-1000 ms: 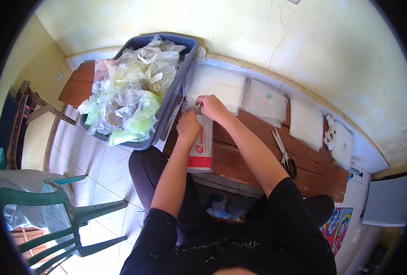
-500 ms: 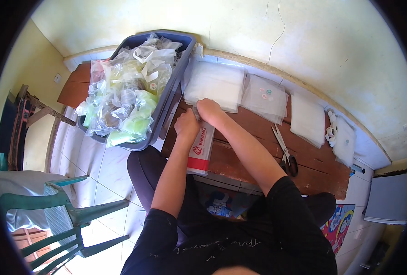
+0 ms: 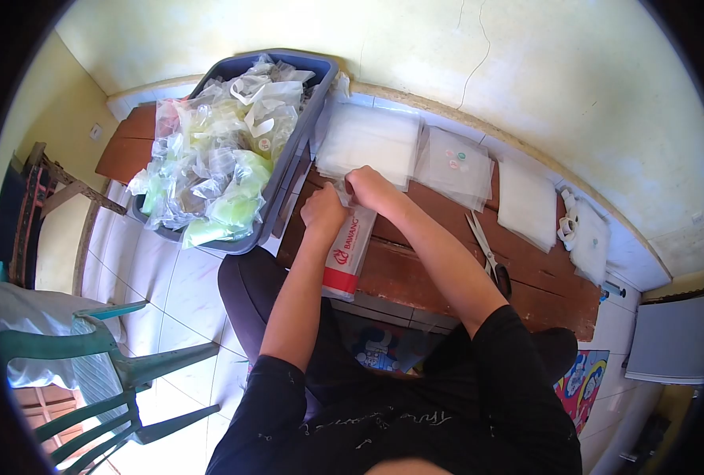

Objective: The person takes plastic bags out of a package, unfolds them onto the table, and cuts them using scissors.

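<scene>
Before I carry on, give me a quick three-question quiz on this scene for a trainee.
1. Where do the scissors lie?
2. What colour is the band at the near end of the packet marked BAWANG? A: blue. B: red. C: green.
3. True or false: the left hand and right hand are far apart.

Key: 1: on the wooden bench. 2: B. 3: false; they are close together.

Centre: flat clear plastic bag with red print (image 3: 350,257), smooth, glossy. Beneath: long brown wooden bench (image 3: 546,289), scuffed. Upper left: rectangular grey-blue plastic tub (image 3: 287,162), smooth; crumpled translucent plastic bags (image 3: 217,158) inside, shiny. Right of centre: black-handled scissors (image 3: 489,260), bright metal blades
</scene>
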### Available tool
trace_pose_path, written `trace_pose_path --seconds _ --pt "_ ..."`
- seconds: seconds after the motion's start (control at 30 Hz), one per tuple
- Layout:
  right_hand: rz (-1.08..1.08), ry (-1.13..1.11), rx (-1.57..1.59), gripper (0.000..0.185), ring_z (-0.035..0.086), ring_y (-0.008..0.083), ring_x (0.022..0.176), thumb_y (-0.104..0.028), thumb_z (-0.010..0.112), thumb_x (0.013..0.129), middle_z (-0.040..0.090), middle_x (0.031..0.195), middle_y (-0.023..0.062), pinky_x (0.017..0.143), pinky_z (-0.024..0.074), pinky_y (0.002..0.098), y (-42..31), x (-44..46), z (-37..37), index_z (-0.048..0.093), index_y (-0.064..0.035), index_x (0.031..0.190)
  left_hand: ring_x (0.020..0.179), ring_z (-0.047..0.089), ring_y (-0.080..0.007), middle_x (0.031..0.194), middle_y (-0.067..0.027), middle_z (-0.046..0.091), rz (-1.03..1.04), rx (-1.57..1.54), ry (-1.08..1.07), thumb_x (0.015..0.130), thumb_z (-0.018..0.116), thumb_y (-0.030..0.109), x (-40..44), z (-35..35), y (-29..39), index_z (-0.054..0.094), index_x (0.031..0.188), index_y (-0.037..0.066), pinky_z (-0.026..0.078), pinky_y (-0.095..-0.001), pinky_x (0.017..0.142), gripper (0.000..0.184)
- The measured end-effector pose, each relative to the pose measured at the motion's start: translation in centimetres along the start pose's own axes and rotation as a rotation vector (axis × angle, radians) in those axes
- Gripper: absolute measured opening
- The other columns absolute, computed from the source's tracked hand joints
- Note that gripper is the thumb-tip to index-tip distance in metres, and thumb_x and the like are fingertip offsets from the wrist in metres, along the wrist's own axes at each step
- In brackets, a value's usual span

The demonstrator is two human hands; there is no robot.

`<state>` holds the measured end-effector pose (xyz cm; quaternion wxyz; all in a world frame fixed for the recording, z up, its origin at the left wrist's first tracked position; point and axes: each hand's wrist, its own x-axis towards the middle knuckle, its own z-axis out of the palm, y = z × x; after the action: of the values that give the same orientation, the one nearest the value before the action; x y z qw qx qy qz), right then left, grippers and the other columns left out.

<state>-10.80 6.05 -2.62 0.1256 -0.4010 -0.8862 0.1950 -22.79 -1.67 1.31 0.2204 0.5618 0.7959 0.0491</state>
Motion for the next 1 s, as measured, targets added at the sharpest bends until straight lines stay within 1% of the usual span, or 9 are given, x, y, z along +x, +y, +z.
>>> trace_pose_path --seconds 0.27,0.4,0.47,0.5,0.57,0.67,0.87,0.93,1.0 --pt "0.125 -0.142 0.011 0.012 0.068 0.0346 0.078 -0.001 0.067 0.065 0.069 0.081 0.0195 0.071 0.0540 0.0405 -0.1 -0.7 0.9 0.071 -0.0030 0.076 0.112 0.061 -0.0343 0.117 -0.0157 0.064 0.013 -0.016 -0.050 0.066 0.086 0.028 0.4 -0.2 -0.3 0.055 0.115 0.006 0.051 -0.0441 0.090 0.063" --pt "0.056 -0.129 0.035 0.011 0.067 0.0398 0.080 -0.004 0.063 0.072 0.067 0.083 0.0265 0.073 0.0544 0.0452 -0.6 -1.0 0.0 0.070 0.0023 0.078 0.113 0.060 -0.0338 0.118 -0.0144 0.063 0.114 -0.081 0.013 0.067 0.084 0.020 0.1 0.1 -0.3 0.055 0.115 0.008 0.050 -0.0443 0.090 0.057" --pt "0.049 -0.136 0.002 0.012 0.067 0.0401 0.079 -0.005 0.063 0.073 0.067 0.083 0.0268 0.073 0.0546 0.0453 -0.8 -1.3 -0.3 0.069 0.0033 0.079 0.112 0.059 -0.0329 0.119 -0.0137 0.062 0.374 -0.135 0.348 0.068 0.081 0.013 0.1 1.1 -0.5 0.057 0.113 0.011 0.049 -0.0449 0.089 0.052" --pt "-0.044 -0.062 0.000 0.012 0.067 0.0401 0.079 -0.005 0.063 0.075 0.066 0.083 0.0271 0.072 0.0548 0.0454 -1.0 -1.7 -0.6 0.068 0.0043 0.081 0.112 0.059 -0.0329 0.119 -0.0137 0.062 0.375 -0.136 0.348 0.068 0.081 0.013 0.4 1.4 -0.6 0.057 0.113 0.011 0.049 -0.0449 0.089 0.052" --pt "-0.135 0.012 -0.003 0.012 0.067 0.0401 0.078 -0.004 0.062 0.076 0.066 0.082 0.0273 0.071 0.0550 0.0455 -1.5 -2.2 -1.2 0.066 0.0052 0.082 0.106 0.061 -0.0327 0.112 -0.0135 0.065 0.612 -0.241 0.428 0.069 0.079 0.011 1.3 1.8 -1.1 0.059 0.113 0.013 0.048 -0.0450 0.088 0.049" --pt "-0.034 0.027 -0.068 0.018 0.066 0.0404 0.079 -0.006 0.064 0.077 0.065 0.081 0.0274 0.071 0.0537 0.0464 -1.8 -2.4 -1.4 0.060 0.0050 0.091 0.101 0.063 -0.0332 0.103 -0.0130 0.068 0.419 -0.246 0.202 0.071 0.077 0.012 1.1 0.7 -0.5 0.064 0.108 0.011 0.048 -0.0448 0.086 0.039" --pt "-0.010 0.130 -0.029 0.009 0.065 0.0414 0.077 -0.004 0.059 0.084 0.064 0.081 0.0256 0.069 0.0518 0.0475 -2.0 -3.2 -2.5 0.055 0.0036 0.087 0.098 0.065 -0.0331 0.098 -0.0157 0.070 0.377 -0.293 0.143 0.075 0.075 0.019 1.0 0.4 -0.5 0.071 0.098 0.008 0.049 -0.0455 0.085 0.026" --pt "-0.200 0.419 -0.134 0.008 0.065 0.0371 0.074 -0.004 0.056 0.083 0.064 0.078 0.0185 0.070 0.0539 0.0439 -1.9 -3.6 -2.9 0.056 0.0022 0.088 0.098 0.065 -0.0333 0.097 -0.0164 0.070 0.335 -0.283 0.092 0.075 0.075 0.020 1.2 0.4 -0.5 0.071 0.099 0.008 0.049 -0.0453 0.085 0.027" --pt "-0.146 0.427 -0.080 0.006 0.063 0.0383 0.075 -0.004 0.056 0.085 0.062 0.078 0.0189 0.068 0.0513 0.0452 -1.9 -3.9 -3.5 0.054 0.0017 0.087 0.099 0.065 -0.0335 0.097 -0.0171 0.070 0.293 -0.273 0.041 0.075 0.075 0.021 1.1 0.3 -0.4 0.071 0.101 0.009 0.049 -0.0452 0.086 0.029"
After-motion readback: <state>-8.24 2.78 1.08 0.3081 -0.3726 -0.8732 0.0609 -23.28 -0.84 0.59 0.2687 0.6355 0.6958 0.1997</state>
